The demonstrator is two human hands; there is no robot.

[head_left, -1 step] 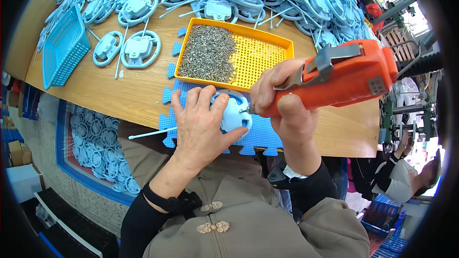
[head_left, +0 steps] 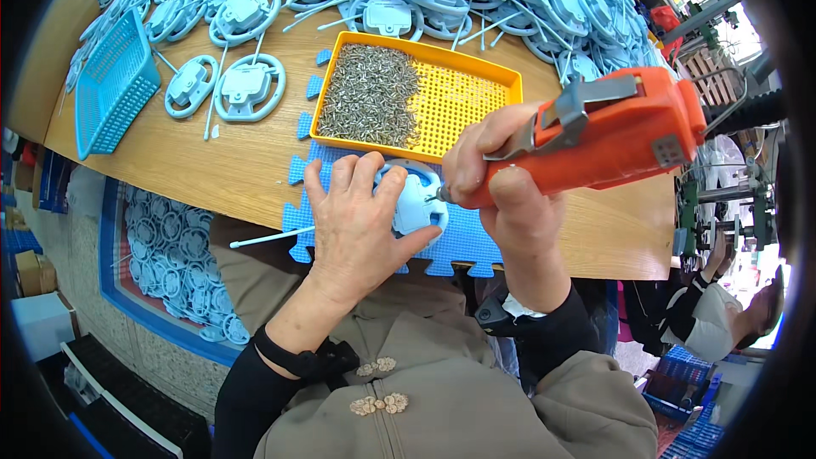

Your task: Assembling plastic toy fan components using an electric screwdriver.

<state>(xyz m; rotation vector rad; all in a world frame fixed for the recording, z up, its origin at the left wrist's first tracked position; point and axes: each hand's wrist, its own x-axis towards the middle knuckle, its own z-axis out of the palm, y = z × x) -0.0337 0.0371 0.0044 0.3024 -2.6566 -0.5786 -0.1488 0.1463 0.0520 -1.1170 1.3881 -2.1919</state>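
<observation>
Wood counter (head_left: 595, 229) w/ lt-blue plastic pcs (head_left: 561, 17) heaped across the back. Far L end: teal mesh basket (head_left: 127, 110); on the floor, blue-edged bin (head_left: 161, 321) full of similar pcs. Next, two loose ring-shaped pcs (head_left: 246, 83) side by side on the counter. Then L hand (head_left: 353, 225), fingers (head_left: 365, 174) spread wide but w/ a hold on a lt-blue ring-shaped part (head_left: 416, 204), which lies on a blue foam mat (head_left: 476, 238); thumb on its lower edge. Thin rod (head_left: 272, 238) pokes out L from under that hand. Yellow tray (head_left: 463, 102) just behind, L half covered w/ small metal screws (head_left: 370, 93). R hand (head_left: 523, 221): fingers wrapped tight round orange power driver (head_left: 608, 140), bit aimed at part's R side; can't tell if touching. Far R, another person (head_left: 710, 323) in bkgd, nr machinery (head_left: 722, 195).
</observation>
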